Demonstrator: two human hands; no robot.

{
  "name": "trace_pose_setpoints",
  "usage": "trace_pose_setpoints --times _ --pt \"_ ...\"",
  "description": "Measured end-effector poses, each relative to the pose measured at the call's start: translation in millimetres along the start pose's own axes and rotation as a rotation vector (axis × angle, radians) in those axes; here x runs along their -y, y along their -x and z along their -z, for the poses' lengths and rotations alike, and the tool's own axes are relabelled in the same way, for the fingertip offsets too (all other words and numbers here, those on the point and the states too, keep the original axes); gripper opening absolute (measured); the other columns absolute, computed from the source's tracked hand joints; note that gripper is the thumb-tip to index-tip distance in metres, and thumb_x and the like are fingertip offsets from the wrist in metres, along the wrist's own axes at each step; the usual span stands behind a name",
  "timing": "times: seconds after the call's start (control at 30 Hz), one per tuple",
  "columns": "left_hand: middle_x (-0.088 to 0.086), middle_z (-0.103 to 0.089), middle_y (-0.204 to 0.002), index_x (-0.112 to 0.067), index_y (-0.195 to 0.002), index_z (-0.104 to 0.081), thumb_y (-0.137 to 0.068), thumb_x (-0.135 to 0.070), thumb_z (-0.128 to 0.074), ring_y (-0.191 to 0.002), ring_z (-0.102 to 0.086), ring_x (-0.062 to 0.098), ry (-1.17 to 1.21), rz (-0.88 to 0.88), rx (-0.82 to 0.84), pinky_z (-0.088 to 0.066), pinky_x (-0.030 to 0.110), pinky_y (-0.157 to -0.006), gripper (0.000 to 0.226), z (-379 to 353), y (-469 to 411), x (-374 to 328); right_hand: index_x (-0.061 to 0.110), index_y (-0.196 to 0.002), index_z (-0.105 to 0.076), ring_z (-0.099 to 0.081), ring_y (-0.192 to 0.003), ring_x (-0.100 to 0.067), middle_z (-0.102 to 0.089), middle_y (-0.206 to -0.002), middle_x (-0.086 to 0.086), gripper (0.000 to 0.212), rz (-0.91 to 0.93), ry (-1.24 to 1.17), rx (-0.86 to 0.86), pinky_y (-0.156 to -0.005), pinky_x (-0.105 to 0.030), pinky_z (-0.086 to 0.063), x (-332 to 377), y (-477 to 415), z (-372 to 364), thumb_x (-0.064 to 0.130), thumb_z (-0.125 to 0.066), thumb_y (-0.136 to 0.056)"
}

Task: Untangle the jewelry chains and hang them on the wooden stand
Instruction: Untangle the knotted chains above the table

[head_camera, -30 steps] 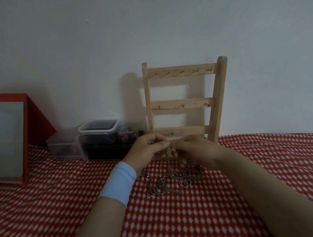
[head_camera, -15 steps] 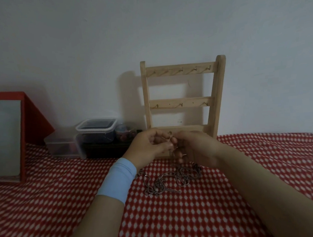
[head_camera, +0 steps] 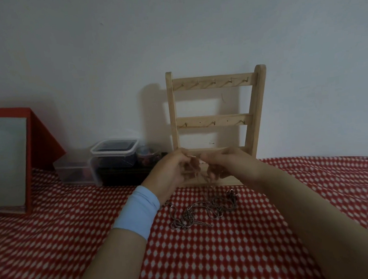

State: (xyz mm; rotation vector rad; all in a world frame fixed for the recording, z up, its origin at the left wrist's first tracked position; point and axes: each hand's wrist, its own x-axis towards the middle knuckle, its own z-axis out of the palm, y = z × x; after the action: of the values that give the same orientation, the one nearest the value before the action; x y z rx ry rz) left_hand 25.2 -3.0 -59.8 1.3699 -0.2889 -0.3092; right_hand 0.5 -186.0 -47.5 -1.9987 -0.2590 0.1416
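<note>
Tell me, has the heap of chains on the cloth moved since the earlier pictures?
No. The heap of chains lies as before on the cloth, just in front of the foot of the wooden stand, slightly left of its middle.

Left hand (head_camera: 171,171) and right hand (head_camera: 229,164) fingertip to fingertip, thin chain (head_camera: 195,173) between

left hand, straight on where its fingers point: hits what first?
Likely the right hand: the left hand points across at it, only the thin chain they pinch between. Depth unclear; wooden stand close behind.
</note>
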Motion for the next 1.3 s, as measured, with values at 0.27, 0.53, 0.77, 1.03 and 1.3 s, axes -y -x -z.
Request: trace_pose_setpoints --times 0.27,0.53,0.77,1.03,1.3 --pt "-0.007 -0.032 -0.045 -0.014 -0.074 -0.054 -0.099 -0.010 -0.041 -0.036 -0.028 0.008 -0.156 -0.010 -0.006 -0.040 0.021 -0.043 0.028 25.5 6.7 -10.5 0.019 -0.051 -0.055 -0.060 -0.060 -0.023 -0.040 -0.055 -0.008 0.051 0.034 -0.172 -0.094 -0.084 -0.036 -0.056 1.6 1.3 4.8 0.030 -0.060 -0.101" --pt "-0.017 -0.064 -0.067 -0.019 -0.084 -0.072 -0.092 -0.030 -0.066 -0.052 -0.055 -0.014 -0.888 -0.106 -0.074 -0.037 0.003 -0.050 0.014 27.8 18.7 -35.6 0.010 -0.081 -0.060 -0.040 -0.049 -0.009 -0.048 -0.061 0.004 0.017 0.128 -0.199 -0.186 -0.047 -0.024 -0.041 -3.5 -5.0 1.8 0.011 -0.074 -0.091" --pt "-0.016 -0.044 -0.046 -0.009 -0.092 -0.068 -0.103 -0.025 -0.046 -0.036 -0.038 -0.002 -0.790 -0.079 -0.088 -0.028 0.013 -0.038 0.029 25.5 24.0 -44.3 0.020 -0.079 -0.055 -0.058 -0.064 -0.017 -0.064 -0.077 0.001 0.023 0.143 0.326 -0.375 -0.056 -0.019 -0.047 -12.6 -10.6 5.0 0.009 -0.065 -0.096" --pt "-0.006 -0.049 -0.057 -0.015 -0.085 -0.067 -0.099 -0.023 -0.049 -0.040 -0.037 0.005 -0.991 0.159 -0.042 -0.029 0.020 -0.040 0.024 37.8 27.9 -49.6 0.010 -0.107 -0.068 -0.074 -0.080 -0.016 -0.078 -0.082 -0.002 0.024 0.068 -0.102 -0.355 -0.076 -0.036 -0.059 -1.4 -9.7 -3.8 0.020 -0.046 -0.108" --pt "-0.015 -0.064 -0.066 -0.023 -0.066 -0.070 -0.091 -0.046 -0.061 -0.068 -0.057 0.002 -1.229 0.055 -0.094 -0.038 0.022 -0.060 0.035 34.0 27.0 -53.5 0.011 -0.090 -0.067 -0.036 -0.044 -0.007 -0.043 -0.052 0.013 0.018 0.094 -0.266 -0.275 -0.047 -0.026 -0.038 8.7 -2.6 -9.1 0.028 -0.068 -0.096"
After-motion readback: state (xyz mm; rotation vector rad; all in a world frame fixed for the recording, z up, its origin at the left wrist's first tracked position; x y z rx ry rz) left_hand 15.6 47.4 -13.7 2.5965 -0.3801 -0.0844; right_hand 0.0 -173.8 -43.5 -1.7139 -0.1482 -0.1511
